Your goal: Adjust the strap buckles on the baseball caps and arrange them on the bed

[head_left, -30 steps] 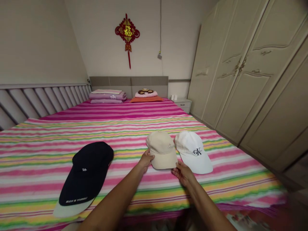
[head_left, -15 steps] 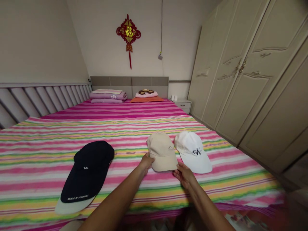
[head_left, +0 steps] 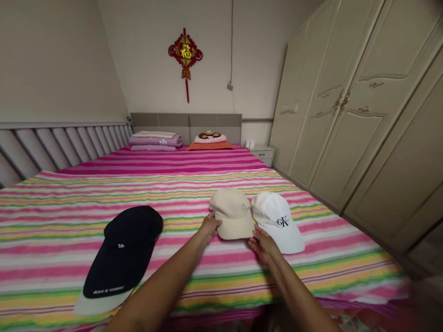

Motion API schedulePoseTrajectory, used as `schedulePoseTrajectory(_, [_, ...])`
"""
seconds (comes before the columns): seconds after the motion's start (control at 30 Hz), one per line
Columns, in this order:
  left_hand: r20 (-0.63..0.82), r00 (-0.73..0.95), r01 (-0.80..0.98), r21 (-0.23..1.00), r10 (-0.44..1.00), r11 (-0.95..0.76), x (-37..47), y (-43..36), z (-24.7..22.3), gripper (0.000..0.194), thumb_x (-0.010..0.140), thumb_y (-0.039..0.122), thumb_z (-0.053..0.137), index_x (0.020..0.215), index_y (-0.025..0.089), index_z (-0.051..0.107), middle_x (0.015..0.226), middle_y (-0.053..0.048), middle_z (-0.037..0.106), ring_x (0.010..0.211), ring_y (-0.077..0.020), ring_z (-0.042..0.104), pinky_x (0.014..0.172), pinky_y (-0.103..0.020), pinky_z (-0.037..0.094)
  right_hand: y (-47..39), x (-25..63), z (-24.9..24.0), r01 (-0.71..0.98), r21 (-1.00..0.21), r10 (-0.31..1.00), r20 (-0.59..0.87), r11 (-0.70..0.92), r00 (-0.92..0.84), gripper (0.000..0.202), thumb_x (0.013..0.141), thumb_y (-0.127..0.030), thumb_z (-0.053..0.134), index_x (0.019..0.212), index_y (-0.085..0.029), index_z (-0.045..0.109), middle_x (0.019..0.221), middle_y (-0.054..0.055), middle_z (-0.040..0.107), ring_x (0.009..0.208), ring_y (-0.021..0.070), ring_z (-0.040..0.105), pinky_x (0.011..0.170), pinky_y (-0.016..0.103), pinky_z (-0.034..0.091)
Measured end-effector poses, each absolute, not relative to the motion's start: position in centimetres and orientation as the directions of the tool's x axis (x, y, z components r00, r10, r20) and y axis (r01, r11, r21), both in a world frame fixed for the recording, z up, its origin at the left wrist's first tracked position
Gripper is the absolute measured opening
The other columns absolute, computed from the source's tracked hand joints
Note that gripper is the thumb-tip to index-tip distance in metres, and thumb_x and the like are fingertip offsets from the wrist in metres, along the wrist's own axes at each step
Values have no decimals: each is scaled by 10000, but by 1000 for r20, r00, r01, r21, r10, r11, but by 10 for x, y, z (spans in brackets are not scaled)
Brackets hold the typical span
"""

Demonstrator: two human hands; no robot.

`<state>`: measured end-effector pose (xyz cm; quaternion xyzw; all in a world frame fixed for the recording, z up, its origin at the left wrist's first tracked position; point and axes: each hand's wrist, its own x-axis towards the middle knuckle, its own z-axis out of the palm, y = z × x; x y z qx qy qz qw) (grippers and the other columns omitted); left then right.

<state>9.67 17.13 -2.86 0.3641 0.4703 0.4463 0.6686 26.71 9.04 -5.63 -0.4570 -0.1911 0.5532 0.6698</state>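
A beige baseball cap with a small logo faces me on the bed, its brim toward me. My left hand pinches the brim's left side, thumb on top. At the brim's right corner, my right hand is closed on the edge. Close beside it on the right lies a white baseball cap with dark "CK" lettering, partly behind my right hand. To the left rests a dark navy baseball cap with a pale brim edge and white lettering, touched by neither hand.
A striped sheet covers the bed. Folded purple bedding and a pink folded item lie by the headboard. A slatted rail runs along the left. A nightstand and wardrobe stand at right.
The beige cap's brim has risen slightly in my two hands, and the cap has shifted a little away from me. The view has tilted slightly upward; the other caps stay in place.
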Motion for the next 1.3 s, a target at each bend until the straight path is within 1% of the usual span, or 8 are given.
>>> schedulePoseTrajectory(0.17, [-250,188,-252,922,950,293,100,189,-11,518,621,37,570,1102,223,514,926,-57,646,743,-183,605,676,-343,492,112,269,-35,-579,-814,892,-297,-50,340,199,736,-72,561,889,-182,495,446,-74,534,375,70,521,411,177,492])
schedulePoseTrajectory(0.33, [-327,207,-168,917,922,363,101,182,-32,426,621,46,585,1029,164,544,889,-97,646,683,-190,602,651,-391,500,105,264,-47,-582,-809,862,-352,-83,366,71,806,-102,512,872,-126,520,510,-82,510,366,52,487,408,191,480])
schedulePoseTrajectory(0.6, [-296,188,-123,939,936,322,104,167,-53,472,614,84,627,1070,161,531,985,-102,624,734,-175,605,656,-336,505,83,259,-67,-594,-801,816,-392,-75,426,261,718,-95,590,933,-185,472,420,-95,479,344,67,482,403,189,501])
schedulePoseTrajectory(0.77, [-312,209,-67,941,927,332,102,162,-54,557,616,114,641,1147,156,478,1007,-115,623,692,-169,611,602,-322,513,74,261,-67,-583,-808,807,-397,-81,438,267,700,-104,606,924,-173,479,441,-68,519,357,80,504,411,199,507])
schedulePoseTrajectory(1.0, [-318,213,139,946,924,294,99,151,-51,543,644,125,572,1174,163,458,953,-93,641,666,-155,601,507,-236,472,61,263,-68,-543,-829,797,-415,-132,440,254,729,-69,557,947,-166,468,451,-68,530,363,80,517,447,222,528])
schedulePoseTrajectory(1.17, [-278,178,360,911,944,200,98,151,-47,536,621,153,561,1152,159,489,748,-47,659,495,-131,545,418,-210,371,58,264,-70,-490,-855,795,-414,-172,443,255,740,-79,546,964,-157,453,460,-41,561,371,99,543,434,233,518])
schedulePoseTrajectory(1.23, [-248,174,439,886,953,151,98,152,-48,519,623,178,560,1139,155,503,751,-51,663,507,-147,555,443,-229,378,57,264,-71,-466,-865,800,-409,-187,438,275,728,-96,567,970,-158,451,450,-38,561,375,115,554,418,240,510])
schedulePoseTrajectory(1.3, [-208,169,501,860,963,98,97,151,-50,494,633,210,563,1120,143,517,842,-78,667,617,-175,592,512,-245,408,55,264,-73,-444,-875,810,-396,-192,432,291,705,-126,603,951,-162,453,430,-41,553,357,129,548,373,240,484])
